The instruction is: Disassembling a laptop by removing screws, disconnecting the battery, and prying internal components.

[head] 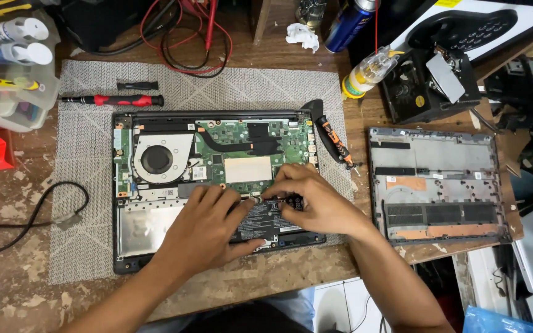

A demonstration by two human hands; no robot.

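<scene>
both hands on opened laptop point(155, 185) battery point(266, 222): left hand point(208, 225) spread flat, right hand point(306, 197) fingertips pinching its top-edge connector point(255, 198).

Left hand point(208, 229) palm-down, fingers spread forward; right hand point(311, 198) fingertips pinched leftward; forearms converging.

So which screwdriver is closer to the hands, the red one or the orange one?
The orange-and-black screwdriver, lying just right of the open laptop and near the right hand. The red-and-black screwdriver lies farther off, on the grey mat above the laptop's left corner.
</scene>
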